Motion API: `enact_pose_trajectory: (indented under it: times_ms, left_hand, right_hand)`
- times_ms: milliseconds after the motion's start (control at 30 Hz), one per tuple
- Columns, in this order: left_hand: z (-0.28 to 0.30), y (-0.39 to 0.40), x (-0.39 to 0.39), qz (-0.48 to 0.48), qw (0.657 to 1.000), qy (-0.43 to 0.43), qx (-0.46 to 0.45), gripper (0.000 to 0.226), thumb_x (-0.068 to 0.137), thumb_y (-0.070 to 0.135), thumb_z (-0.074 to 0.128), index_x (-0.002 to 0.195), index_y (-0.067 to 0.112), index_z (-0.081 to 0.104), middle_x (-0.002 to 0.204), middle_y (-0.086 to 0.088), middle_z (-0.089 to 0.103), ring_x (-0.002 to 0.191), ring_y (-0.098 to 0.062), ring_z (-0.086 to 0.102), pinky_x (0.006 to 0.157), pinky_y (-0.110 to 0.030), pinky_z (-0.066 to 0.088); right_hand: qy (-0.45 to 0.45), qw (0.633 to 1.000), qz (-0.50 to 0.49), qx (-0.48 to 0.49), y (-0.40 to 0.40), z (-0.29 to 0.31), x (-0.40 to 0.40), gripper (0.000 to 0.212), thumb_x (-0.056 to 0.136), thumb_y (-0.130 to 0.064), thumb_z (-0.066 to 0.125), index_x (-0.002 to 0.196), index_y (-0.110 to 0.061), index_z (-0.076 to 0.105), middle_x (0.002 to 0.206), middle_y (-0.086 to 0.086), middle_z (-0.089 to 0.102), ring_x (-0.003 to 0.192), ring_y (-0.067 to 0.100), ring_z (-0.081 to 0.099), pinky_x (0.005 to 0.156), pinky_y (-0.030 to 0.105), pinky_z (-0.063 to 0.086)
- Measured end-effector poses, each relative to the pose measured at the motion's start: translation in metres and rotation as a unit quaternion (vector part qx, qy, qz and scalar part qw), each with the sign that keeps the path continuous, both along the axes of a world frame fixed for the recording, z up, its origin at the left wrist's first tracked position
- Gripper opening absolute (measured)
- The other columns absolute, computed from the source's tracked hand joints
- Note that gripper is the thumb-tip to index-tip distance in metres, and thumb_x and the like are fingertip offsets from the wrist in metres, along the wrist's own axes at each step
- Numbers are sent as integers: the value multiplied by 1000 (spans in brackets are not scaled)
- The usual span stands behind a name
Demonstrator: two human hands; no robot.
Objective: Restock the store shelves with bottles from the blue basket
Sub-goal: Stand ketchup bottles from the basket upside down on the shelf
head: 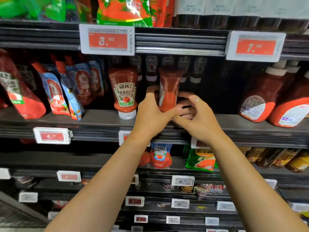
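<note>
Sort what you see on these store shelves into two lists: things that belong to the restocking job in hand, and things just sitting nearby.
Part of the job:
- ketchup bottle being set on the shelf
- left hand gripping it
- right hand at its base
- Heinz bottle already standing beside it

Just nearby:
- blue pouches
- large bottles
- price tag
- green packet

The blue basket is not in view.

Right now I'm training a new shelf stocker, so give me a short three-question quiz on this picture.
1. True or false: the ketchup bottle being placed stands cap down.
2. Which hand wears a ring? A) left hand B) right hand
3. Fill in: the price tag above the labelled bottle reads ____.

Key: 1 true, like the labelled bottle beside it. 2 B. 3 3.50.
</note>
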State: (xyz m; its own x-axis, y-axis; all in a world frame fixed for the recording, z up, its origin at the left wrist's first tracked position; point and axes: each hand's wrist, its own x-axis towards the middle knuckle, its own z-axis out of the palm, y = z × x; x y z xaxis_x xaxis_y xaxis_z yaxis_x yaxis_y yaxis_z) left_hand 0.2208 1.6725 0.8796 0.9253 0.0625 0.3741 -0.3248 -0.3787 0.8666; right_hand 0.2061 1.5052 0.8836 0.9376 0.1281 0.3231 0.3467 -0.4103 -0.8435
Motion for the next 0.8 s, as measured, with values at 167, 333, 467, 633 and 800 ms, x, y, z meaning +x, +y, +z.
enact_pose_trajectory:
  times_ms: [167,333,467,633,800]
  left_hand:
    - [0,4,5,-42,998,17,-51,54,71,38,83,116,18,60,111,-1,72,99,-16,72,90,-45,59]
    - [-2,6,7,-100,992,24,-78,45,84,14,81,122,18,58,116,1,72,102,-5,71,91,-26,56]
    - [-1,4,4,-132,989,24,-58,38,89,13,76,121,20,57,119,5,69,106,1,68,87,-13,52]
    - [4,7,-11,-110,991,-28,-65,49,86,12,78,123,27,50,120,8,65,114,-3,65,97,-22,53]
    - [5,37,-40,88,967,-233,-43,22,84,11,72,96,26,61,84,11,65,76,-13,66,64,-18,50]
  right_hand:
    - [-26,999,-7,26,0,2,1,58,84,-14,77,134,-32,55,123,-7,64,111,6,64,86,24,58]
    - [2,995,15,98,-1,5,6,49,97,-18,68,142,-19,50,128,-1,69,120,12,65,106,42,52]
    - [17,997,9,81,-1,4,6,50,97,-25,69,142,-21,48,127,-5,69,116,7,66,105,36,53]
    - [9,998,-1,70,-3,1,6,49,95,-32,71,137,-25,49,126,-5,69,114,9,67,102,37,55]
    - [-2,998,-13,59,-3,-2,8,53,94,-34,72,140,-25,47,126,-9,68,112,3,66,96,26,56]
